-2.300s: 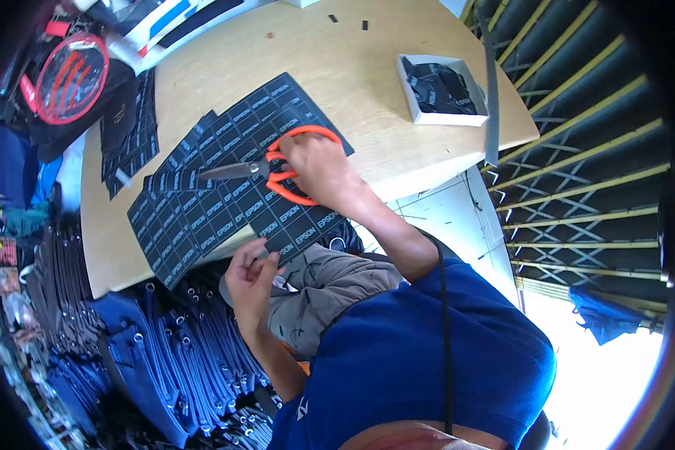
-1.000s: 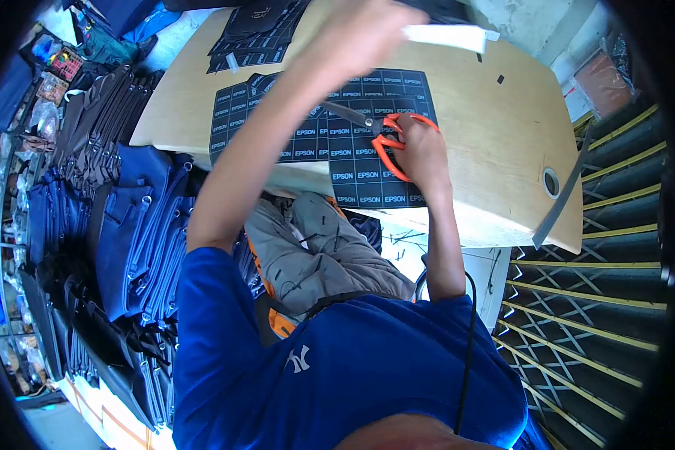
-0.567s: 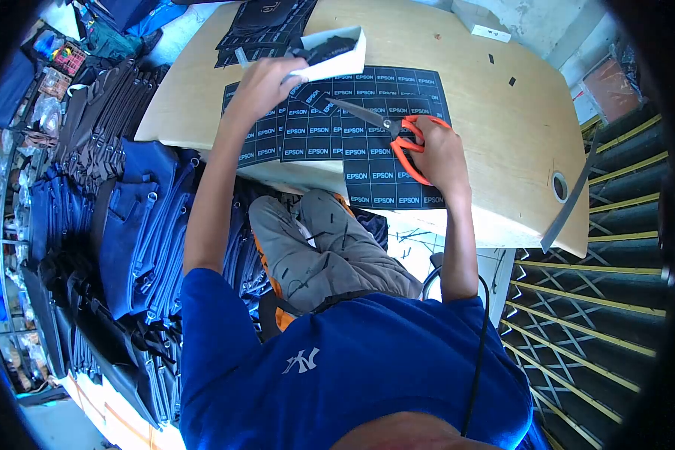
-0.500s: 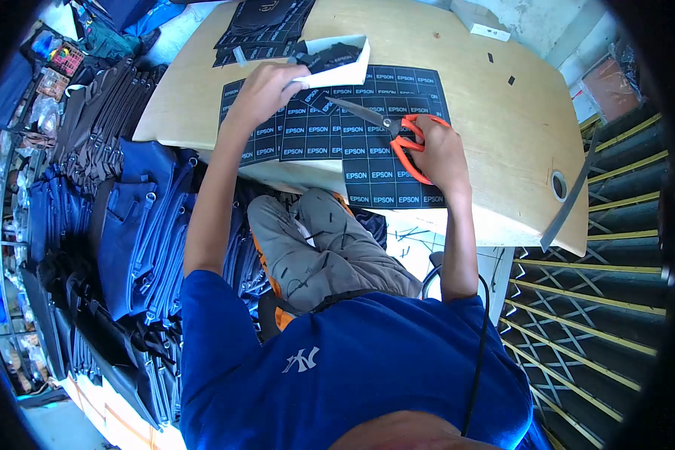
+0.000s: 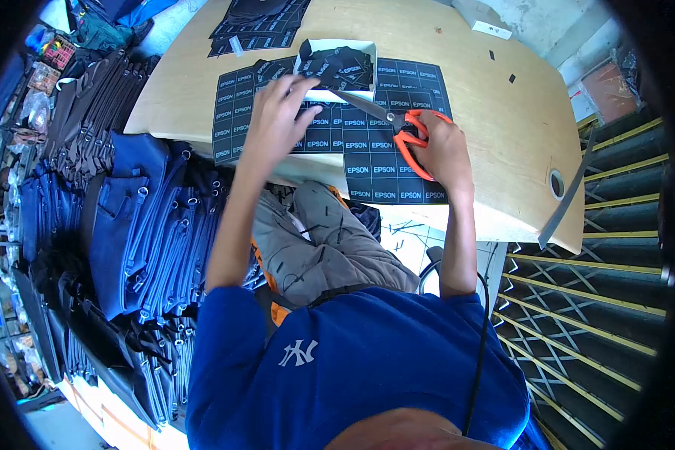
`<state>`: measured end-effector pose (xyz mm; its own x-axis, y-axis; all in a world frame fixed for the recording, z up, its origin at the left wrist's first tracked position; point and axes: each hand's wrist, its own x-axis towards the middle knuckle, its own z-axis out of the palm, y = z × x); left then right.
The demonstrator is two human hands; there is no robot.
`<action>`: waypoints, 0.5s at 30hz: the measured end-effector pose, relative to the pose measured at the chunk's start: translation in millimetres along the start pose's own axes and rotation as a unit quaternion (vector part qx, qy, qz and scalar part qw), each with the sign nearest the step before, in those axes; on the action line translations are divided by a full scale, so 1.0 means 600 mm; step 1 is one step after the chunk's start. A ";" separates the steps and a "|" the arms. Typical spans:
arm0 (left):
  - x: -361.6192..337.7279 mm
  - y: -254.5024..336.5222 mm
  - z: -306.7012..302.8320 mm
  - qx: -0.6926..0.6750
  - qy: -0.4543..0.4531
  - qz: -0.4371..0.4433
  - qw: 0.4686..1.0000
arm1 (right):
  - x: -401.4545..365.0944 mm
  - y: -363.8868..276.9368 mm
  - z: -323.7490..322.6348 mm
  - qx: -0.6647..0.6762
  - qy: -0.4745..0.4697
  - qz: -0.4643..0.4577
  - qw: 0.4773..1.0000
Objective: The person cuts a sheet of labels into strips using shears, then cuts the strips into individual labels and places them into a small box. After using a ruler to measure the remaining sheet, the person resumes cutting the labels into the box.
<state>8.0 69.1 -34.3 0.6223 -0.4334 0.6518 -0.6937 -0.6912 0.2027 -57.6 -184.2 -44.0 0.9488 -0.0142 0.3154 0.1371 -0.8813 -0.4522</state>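
My right hand is wrapped round the orange handles of a pair of scissors. The scissors' blades point left, over the near side of a white box. Small black label pieces lie heaped in that box. At the box's near left corner is my left hand, its thumb and fingers apart and nothing visible in it. Beneath both hands spread black sheets printed with rows of EPSON labels; one hangs over the table's front edge.
The wooden table has a round hole at its right. More black printed sheets lie at the back left. Stacks of blue bags and dark bags stand left of my legs. A folding metal gate is on the right.
The white box has turned straighter, and my left hand has come off its left end to its near corner. A loose label by the scissors' tip no longer shows. The right hand barely moved.
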 end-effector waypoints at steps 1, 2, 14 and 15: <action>-0.023 0.018 -0.002 -0.044 0.016 -0.065 0.997 | 0.001 -0.001 -0.001 0.000 -0.001 0.002 1.000; -0.052 0.036 0.000 -0.089 0.031 -0.129 0.987 | 0.001 -0.001 -0.002 -0.005 -0.009 0.008 1.000; -0.189 0.162 0.080 -0.664 -0.050 -0.454 0.592 | 0.000 0.011 0.006 -0.019 -0.011 -0.002 1.000; -0.192 0.162 0.082 -0.654 -0.064 -0.457 0.600 | -0.001 0.010 0.009 -0.002 0.008 0.011 1.000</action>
<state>-113.4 23.6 -125.4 0.9240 -0.3184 -0.2120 0.3185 0.3335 0.8873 -56.1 -186.8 -51.1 0.9469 -0.0417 0.3188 0.1146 -0.8827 -0.4559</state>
